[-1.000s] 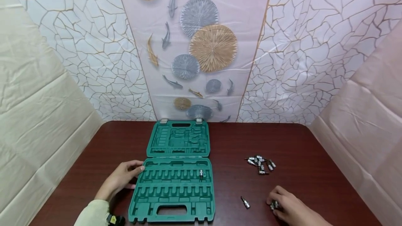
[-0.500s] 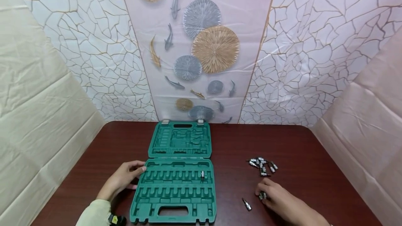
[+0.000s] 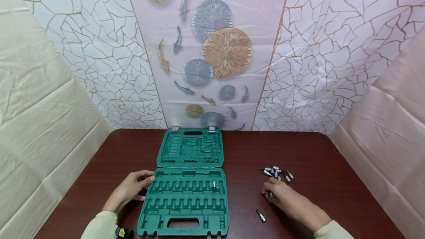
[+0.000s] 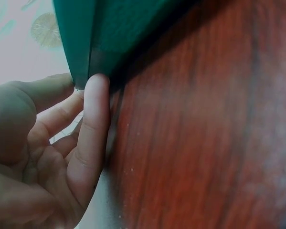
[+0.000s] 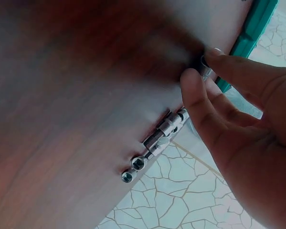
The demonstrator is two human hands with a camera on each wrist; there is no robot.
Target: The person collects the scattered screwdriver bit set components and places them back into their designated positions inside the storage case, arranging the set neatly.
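Observation:
An open green tool case lies in the middle of the dark wooden table, with one metal bit standing in a slot. My left hand rests against the case's left edge, its fingers fairly straight and touching the rim. My right hand is right of the case and pinches a small socket bit between thumb and forefinger. Just beyond that hand lies a pile of several loose bits, which the right wrist view shows as a cluster of bits.
A single bit lies on the table near the front, left of my right forearm. Patterned sheets hang behind and at both sides of the table. The case's lid lies flat toward the back wall.
My right hand has moved from near the table's front edge up and to the left, toward the pile, carrying the bit. The left hand and case have not moved.

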